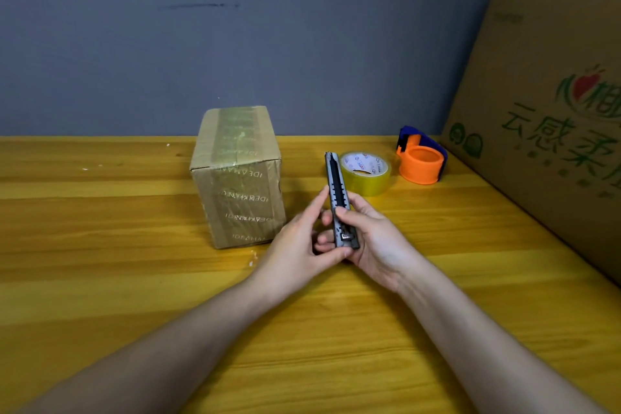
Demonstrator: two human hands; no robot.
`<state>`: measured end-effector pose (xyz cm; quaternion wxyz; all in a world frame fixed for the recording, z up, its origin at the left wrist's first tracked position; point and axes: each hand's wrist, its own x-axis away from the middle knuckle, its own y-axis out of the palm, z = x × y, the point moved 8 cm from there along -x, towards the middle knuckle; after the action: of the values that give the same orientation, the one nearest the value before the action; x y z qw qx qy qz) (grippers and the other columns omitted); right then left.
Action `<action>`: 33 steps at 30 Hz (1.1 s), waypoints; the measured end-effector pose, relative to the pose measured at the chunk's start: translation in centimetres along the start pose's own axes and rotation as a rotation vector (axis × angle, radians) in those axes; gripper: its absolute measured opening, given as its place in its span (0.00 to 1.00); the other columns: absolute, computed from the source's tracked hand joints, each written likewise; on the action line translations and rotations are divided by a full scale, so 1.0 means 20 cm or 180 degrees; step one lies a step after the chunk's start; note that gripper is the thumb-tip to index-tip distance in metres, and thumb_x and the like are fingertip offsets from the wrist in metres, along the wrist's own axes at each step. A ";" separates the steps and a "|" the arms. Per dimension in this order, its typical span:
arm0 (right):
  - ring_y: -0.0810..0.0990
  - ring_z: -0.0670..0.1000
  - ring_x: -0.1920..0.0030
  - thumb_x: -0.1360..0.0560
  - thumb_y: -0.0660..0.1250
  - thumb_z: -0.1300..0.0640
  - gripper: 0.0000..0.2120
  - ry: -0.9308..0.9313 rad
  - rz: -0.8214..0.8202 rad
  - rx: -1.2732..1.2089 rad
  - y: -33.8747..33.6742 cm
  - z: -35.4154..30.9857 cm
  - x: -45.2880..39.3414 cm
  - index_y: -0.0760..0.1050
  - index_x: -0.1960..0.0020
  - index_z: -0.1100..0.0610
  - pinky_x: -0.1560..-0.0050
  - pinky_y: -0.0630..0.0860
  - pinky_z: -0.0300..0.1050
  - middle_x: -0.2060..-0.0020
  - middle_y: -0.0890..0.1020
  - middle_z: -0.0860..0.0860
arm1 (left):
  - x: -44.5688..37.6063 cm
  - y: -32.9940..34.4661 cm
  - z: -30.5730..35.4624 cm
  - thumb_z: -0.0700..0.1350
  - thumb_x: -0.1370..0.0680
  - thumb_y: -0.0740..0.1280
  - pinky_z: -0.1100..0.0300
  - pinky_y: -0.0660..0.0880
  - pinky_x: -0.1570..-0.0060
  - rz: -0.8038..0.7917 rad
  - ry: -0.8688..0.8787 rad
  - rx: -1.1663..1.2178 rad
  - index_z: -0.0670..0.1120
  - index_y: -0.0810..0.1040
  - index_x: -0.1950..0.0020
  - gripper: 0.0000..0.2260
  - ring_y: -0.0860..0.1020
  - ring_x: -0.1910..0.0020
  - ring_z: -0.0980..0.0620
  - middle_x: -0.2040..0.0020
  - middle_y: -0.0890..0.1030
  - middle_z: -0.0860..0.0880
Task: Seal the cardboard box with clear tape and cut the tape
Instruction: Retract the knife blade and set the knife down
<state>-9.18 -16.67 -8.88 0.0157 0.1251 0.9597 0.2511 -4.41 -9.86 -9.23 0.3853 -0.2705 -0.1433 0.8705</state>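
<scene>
A small cardboard box [237, 175] stands upright on the yellow wooden table [100, 279], left of centre, with bands of tape over its top and front. Right of it, both hands hold a grey and black utility knife [337, 191] upright above the table. My right hand [373, 239] wraps the knife's lower handle, thumb on its face. My left hand [302, 242] pinches the handle from the left. No blade shows at the knife's upper tip. A roll of clear tape [366, 173] lies flat just behind the knife.
An orange and blue tape dispenser [421, 158] sits at the back right of the table. Large printed cardboard cartons [544, 111] stand stacked along the right edge. A grey wall closes off the back of the table.
</scene>
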 end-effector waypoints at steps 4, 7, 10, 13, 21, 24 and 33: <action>0.79 0.51 0.75 0.20 0.55 0.64 0.09 -0.0063 0.0092 0.0073 0.00 0.01 -0.01 0.70 0.43 0.55 0.71 0.80 0.43 0.70 0.78 0.52 | 0.00 0.00 0.00 0.53 0.35 0.72 0.46 0.77 0.46 0.0024 -0.0020 -0.0025 0.66 0.51 0.29 0.41 0.81 0.51 0.46 0.42 0.75 0.50; 0.78 0.51 0.75 0.20 0.56 0.64 0.10 -0.0104 0.0092 0.0099 0.00 0.00 -0.01 0.70 0.42 0.56 0.72 0.80 0.43 0.69 0.78 0.51 | 0.00 0.01 0.00 0.55 0.35 0.72 0.44 0.78 0.49 0.0005 -0.0004 0.0101 0.71 0.51 0.31 0.41 0.81 0.55 0.45 0.46 0.75 0.50; 0.79 0.50 0.74 0.20 0.55 0.66 0.11 -0.0079 0.0050 0.0104 0.00 0.00 -0.01 0.70 0.41 0.55 0.71 0.80 0.43 0.67 0.79 0.52 | 0.00 0.00 -0.01 0.60 0.37 0.70 0.45 0.78 0.48 0.0000 -0.0033 0.0102 0.71 0.52 0.29 0.41 0.81 0.56 0.44 0.43 0.77 0.49; 0.80 0.51 0.72 0.21 0.54 0.67 0.13 -0.0064 -0.0042 0.0085 0.00 0.00 -0.01 0.69 0.40 0.56 0.69 0.81 0.44 0.65 0.79 0.53 | 0.00 0.01 -0.01 0.60 0.37 0.69 0.45 0.78 0.47 -0.0009 -0.0010 0.0109 0.67 0.52 0.28 0.42 0.81 0.56 0.46 0.39 0.77 0.50; 0.82 0.52 0.70 0.21 0.54 0.68 0.18 -0.0004 -0.0165 -0.0007 0.02 0.01 0.00 0.66 0.33 0.57 0.66 0.82 0.45 0.62 0.81 0.54 | -0.01 0.01 -0.01 0.53 0.37 0.73 0.49 0.80 0.48 -0.0026 -0.0019 0.0390 0.62 0.52 0.27 0.44 0.77 0.61 0.56 0.38 0.76 0.49; 0.81 0.52 0.69 0.22 0.54 0.68 0.18 -0.0051 -0.0170 -0.0054 0.02 -0.01 0.00 0.66 0.34 0.57 0.65 0.81 0.45 0.62 0.82 0.54 | 0.00 0.01 0.00 0.53 0.36 0.74 0.55 0.77 0.45 -0.0061 -0.0022 0.0681 0.62 0.54 0.27 0.43 0.77 0.59 0.57 0.39 0.74 0.50; 0.79 0.51 0.70 0.22 0.54 0.68 0.15 -0.0091 -0.0121 0.0017 0.03 0.02 0.00 0.69 0.40 0.55 0.73 0.74 0.37 0.64 0.79 0.52 | -0.02 0.02 -0.02 0.30 0.27 0.68 0.70 0.71 0.61 -0.0166 -0.0052 0.1011 0.59 0.56 0.29 0.37 0.66 0.69 0.62 0.53 0.67 0.51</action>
<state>-8.96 -16.04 -8.92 0.0339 0.1104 0.9623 0.2464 -4.22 -10.36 -9.51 0.4445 -0.1953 -0.0140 0.8741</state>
